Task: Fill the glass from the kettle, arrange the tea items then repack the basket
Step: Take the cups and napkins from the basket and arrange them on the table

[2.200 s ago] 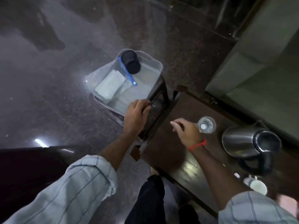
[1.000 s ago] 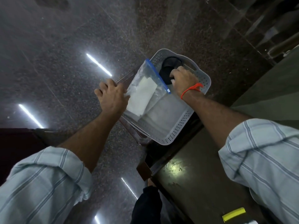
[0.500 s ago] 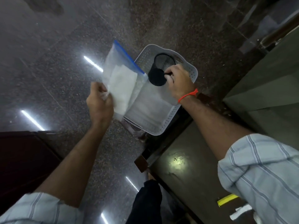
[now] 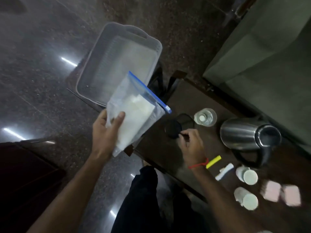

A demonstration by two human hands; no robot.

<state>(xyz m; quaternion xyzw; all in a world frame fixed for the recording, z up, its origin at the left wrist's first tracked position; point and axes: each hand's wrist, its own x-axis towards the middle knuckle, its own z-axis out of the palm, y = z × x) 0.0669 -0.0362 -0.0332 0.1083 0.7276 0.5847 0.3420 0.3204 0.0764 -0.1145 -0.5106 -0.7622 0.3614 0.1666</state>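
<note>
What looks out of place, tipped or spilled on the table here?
No spill shows. The two white cups near the table's front edge seem to lie on their sides, though blur makes that uncertain. The kettle and glass look upright.

Bag (image 4: pixel 134 113) and strainer (image 4: pixel 173 129) out of basket (image 4: pixel 117 52)

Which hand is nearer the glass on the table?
Right. The right hand sits just below and left of the glass, pinching a black strainer. The left hand is farther left, gripping a zip bag.
</note>
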